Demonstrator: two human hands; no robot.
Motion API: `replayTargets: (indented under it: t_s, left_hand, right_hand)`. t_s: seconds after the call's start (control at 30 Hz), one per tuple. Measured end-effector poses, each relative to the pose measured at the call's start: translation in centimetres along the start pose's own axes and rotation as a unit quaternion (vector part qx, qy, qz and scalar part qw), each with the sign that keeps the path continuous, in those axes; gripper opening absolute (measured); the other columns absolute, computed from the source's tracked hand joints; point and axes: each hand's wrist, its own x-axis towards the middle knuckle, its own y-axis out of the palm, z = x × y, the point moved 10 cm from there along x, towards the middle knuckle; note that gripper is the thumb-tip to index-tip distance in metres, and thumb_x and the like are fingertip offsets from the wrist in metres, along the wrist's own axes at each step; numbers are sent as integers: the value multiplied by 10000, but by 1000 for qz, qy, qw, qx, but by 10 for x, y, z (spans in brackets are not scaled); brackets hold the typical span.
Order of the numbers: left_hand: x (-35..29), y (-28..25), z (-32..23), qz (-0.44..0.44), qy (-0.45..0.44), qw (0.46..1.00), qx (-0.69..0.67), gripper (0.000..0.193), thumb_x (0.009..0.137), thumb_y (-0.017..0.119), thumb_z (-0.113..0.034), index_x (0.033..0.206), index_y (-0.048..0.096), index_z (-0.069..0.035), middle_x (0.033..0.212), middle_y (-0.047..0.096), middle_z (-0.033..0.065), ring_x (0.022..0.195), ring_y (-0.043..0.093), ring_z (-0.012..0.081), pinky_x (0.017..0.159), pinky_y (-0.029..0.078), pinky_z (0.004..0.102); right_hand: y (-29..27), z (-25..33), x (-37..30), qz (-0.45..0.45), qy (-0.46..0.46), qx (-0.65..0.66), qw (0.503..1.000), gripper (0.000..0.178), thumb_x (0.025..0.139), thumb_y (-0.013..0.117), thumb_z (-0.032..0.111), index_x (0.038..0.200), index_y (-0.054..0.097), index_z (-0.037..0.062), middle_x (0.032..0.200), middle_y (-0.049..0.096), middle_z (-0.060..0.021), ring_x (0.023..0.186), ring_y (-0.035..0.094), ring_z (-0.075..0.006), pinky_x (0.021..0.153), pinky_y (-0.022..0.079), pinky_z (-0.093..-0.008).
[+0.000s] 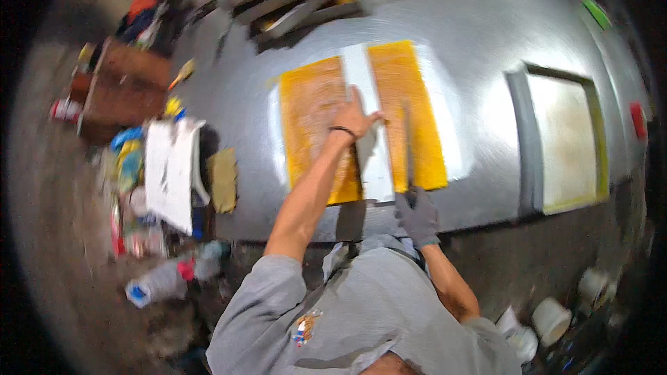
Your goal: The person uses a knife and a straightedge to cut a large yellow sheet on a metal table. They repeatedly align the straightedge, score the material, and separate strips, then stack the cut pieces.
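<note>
Two orange-yellow, rough-looking sheets lie side by side on a grey metal table, the left sheet (pixel 313 118) and the right sheet (pixel 424 125). Between them runs a white strip (pixel 375 167). My left hand (pixel 356 114), bare with a dark band at the wrist, lies with fingers spread on the strip and the left sheet's edge. A grey glove covers my right hand (pixel 418 217), closed at the near edge of the right sheet. From it a long, thin, dark blade-like tool (pixel 408 142) reaches away over that sheet; its exact kind is blurred.
Long flat strips (pixel 299 0) are piled at the back left. A shallow rectangular frame (pixel 520 139) stands at the right. Left are a brown box (pixel 132 87), a white panel (pixel 169 173) and a tan piece (pixel 224 180). White buckets (pixel 551 321) sit low at the right.
</note>
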Motion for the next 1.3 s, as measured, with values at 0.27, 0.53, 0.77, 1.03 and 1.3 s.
replayTargets:
  t_s: [0.27, 0.53, 0.77, 1.03, 1.3]
  left_hand:
    - [-119, -15, 119, -44, -108, 986, -116, 459, 916, 697, -451, 835, 727, -1, 1090, 661, 286, 987, 671, 458, 896, 529, 520]
    - [-310, -37, 353, -331, -233, 899, -168, 322, 813, 828, -265, 1058, 738, -77, 1023, 698, 134, 976, 656, 300, 853, 539, 429]
    - [-490, 9, 622, -531, -462, 636, -316, 333, 885, 797, -320, 1071, 743, -49, 910, 708, 72, 785, 664, 229, 755, 554, 414]
    - [-481, 27, 741, -309, -557, 509, -579, 481, 905, 755, -537, 1127, 687, -115, 844, 675, 8, 636, 632, 149, 521, 491, 336]
    - [-533, 13, 759, -535, -376, 372, -659, 316, 968, 724, -216, 1188, 560, -60, 961, 696, 123, 666, 708, 221, 510, 557, 352]
  right_hand:
    - [-12, 3, -5, 43, -31, 22, 998, 297, 1006, 659, 306, 1149, 597, 53, 753, 567, -22, 600, 538, -117, 536, 445, -319]
    - [80, 84, -20, 93, -204, -62, 973, 167, 1027, 623, 180, 1056, 570, 25, 819, 591, -38, 652, 549, -149, 591, 467, -348]
    - [258, 110, -91, 185, -166, -167, 954, 190, 1011, 646, 209, 1081, 595, 39, 778, 637, -65, 693, 616, -159, 653, 490, -328]
    - [364, 107, -143, 272, -176, -263, 909, 293, 995, 681, 256, 1164, 632, 22, 880, 684, -116, 801, 666, -187, 706, 520, -354]
    - [404, 132, -154, 345, -214, -232, 884, 291, 974, 654, 214, 1175, 641, 4, 766, 617, -64, 656, 580, -131, 603, 469, -296]
